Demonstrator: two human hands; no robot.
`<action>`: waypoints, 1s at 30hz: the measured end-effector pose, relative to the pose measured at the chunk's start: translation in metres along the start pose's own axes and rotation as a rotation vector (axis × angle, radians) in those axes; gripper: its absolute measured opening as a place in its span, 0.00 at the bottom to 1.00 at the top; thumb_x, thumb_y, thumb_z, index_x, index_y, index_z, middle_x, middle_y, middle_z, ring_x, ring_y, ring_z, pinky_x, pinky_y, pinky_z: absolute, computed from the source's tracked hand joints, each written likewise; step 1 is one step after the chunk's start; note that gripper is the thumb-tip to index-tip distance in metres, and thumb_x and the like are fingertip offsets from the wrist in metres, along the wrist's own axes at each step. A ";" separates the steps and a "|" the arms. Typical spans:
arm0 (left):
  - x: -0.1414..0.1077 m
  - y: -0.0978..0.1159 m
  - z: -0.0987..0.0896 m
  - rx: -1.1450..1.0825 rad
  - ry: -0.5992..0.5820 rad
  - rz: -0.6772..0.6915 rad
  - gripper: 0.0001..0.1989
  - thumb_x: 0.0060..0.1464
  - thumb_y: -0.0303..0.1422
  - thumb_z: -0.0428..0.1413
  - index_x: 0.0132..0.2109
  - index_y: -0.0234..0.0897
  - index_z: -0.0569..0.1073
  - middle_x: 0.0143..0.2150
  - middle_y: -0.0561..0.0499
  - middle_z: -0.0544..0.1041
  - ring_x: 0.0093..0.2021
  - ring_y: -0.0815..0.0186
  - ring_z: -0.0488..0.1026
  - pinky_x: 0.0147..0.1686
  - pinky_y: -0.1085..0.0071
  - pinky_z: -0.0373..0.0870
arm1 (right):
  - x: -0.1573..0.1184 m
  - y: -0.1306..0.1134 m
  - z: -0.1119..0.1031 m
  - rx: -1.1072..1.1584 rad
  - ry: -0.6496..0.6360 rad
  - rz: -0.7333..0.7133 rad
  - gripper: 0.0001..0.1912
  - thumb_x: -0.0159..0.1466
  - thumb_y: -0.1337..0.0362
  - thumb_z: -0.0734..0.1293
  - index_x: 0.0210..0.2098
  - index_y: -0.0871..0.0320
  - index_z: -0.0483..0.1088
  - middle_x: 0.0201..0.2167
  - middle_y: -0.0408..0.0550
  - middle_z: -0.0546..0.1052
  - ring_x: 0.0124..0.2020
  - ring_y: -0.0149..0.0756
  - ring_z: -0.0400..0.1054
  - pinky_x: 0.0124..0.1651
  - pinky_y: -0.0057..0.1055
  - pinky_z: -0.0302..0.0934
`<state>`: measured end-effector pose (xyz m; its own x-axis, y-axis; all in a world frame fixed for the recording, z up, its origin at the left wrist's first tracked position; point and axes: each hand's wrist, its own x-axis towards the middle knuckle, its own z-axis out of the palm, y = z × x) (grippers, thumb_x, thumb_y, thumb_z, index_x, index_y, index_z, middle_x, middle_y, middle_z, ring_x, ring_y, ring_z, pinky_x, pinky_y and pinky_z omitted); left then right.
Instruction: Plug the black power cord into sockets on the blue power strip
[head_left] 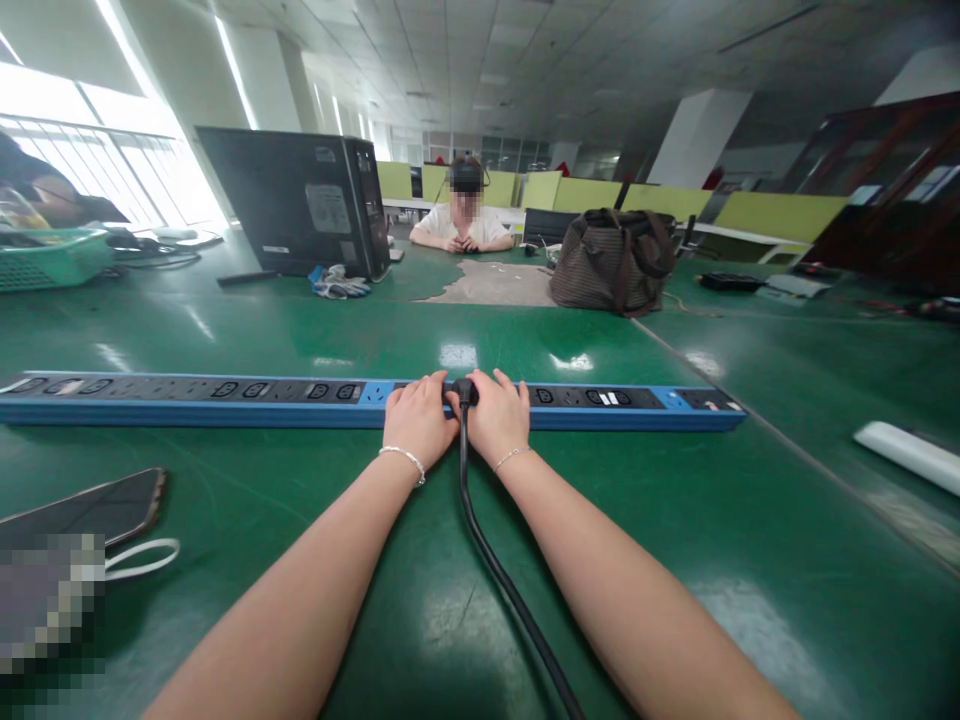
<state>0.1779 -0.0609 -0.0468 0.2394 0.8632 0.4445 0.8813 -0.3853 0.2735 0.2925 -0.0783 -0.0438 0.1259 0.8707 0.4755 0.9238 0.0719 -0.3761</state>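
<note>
A long blue and black power strip [322, 392] lies across the green table. At its middle a black plug [464, 391] sits at the sockets, and its thick black cable [491, 560] runs down toward me between my forearms. My left hand [420, 418] rests on the strip just left of the plug, its fingers bent over the top and its thumb close to the plug. My right hand [495, 412] lies against the plug's right side, with its fingers over the strip. Whether either hand grips the plug is hard to make out.
Two phones, one [90, 505] dark, lie at the left front. Farther back are a green basket [56, 262], a black computer case [292, 200], gloves [339, 283] and a brown bag [615, 262]. A person [465, 225] sits opposite. A white bar [911, 452] is at the right.
</note>
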 end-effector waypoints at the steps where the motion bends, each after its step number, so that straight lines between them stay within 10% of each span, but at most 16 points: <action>1: -0.001 0.000 0.000 0.001 0.002 0.010 0.23 0.55 0.35 0.46 0.57 0.35 0.63 0.51 0.42 0.74 0.54 0.56 0.67 0.53 0.58 0.58 | 0.000 0.001 0.000 -0.002 -0.003 -0.002 0.14 0.63 0.54 0.59 0.44 0.52 0.70 0.47 0.50 0.75 0.56 0.47 0.61 0.59 0.52 0.44; 10: -0.007 0.003 -0.002 -0.052 0.024 0.212 0.26 0.52 0.34 0.51 0.60 0.44 0.61 0.63 0.47 0.62 0.59 0.58 0.61 0.56 0.58 0.55 | 0.005 0.023 -0.013 -0.022 -0.161 -0.169 0.20 0.62 0.57 0.61 0.53 0.52 0.67 0.51 0.49 0.73 0.56 0.45 0.62 0.58 0.47 0.52; 16: -0.005 0.006 -0.006 -0.021 0.065 0.236 0.19 0.55 0.37 0.50 0.55 0.44 0.67 0.56 0.49 0.71 0.60 0.59 0.61 0.59 0.55 0.51 | 0.011 0.034 -0.023 0.074 -0.252 -0.223 0.22 0.62 0.65 0.59 0.56 0.52 0.65 0.53 0.45 0.72 0.57 0.43 0.63 0.59 0.44 0.55; 30: 0.011 0.004 -0.006 0.028 0.033 0.268 0.15 0.58 0.38 0.49 0.51 0.45 0.70 0.48 0.51 0.77 0.48 0.64 0.73 0.58 0.60 0.52 | -0.005 0.069 -0.026 -0.077 -0.113 -0.255 0.19 0.65 0.61 0.56 0.53 0.53 0.69 0.55 0.43 0.70 0.58 0.41 0.60 0.60 0.43 0.51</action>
<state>0.1812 -0.0552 -0.0357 0.4524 0.7208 0.5252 0.7997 -0.5885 0.1187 0.3653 -0.0909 -0.0513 -0.1511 0.8782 0.4538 0.9457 0.2621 -0.1923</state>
